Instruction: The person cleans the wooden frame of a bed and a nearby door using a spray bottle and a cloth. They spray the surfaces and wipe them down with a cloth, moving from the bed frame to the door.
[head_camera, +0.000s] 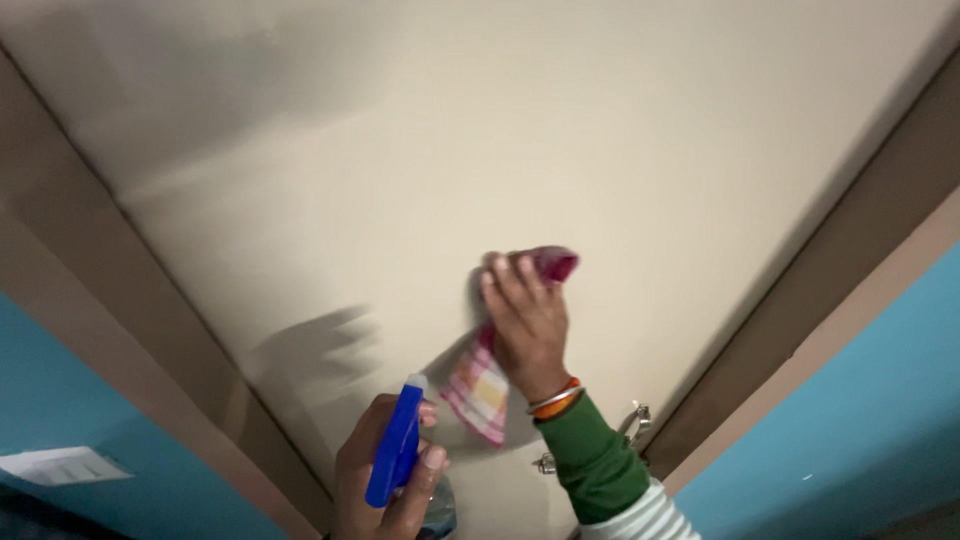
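My right hand (525, 320) presses a pink, white and yellow checked cloth (480, 390) flat against a cream-coloured door (480, 150); part of the cloth bunches above my fingertips and the rest hangs below my palm. The wrist carries orange and silver bangles above a green sleeve. Lower left, my left hand (375, 475) grips a spray bottle with a blue trigger head (395, 445), nozzle up, close to the door surface but apart from the cloth.
The door sits in a brown frame (120, 290) with teal walls (860, 400) on both sides. A metal door handle (635, 425) sticks out just right of my right forearm. A white switch plate (60, 465) is on the left wall.
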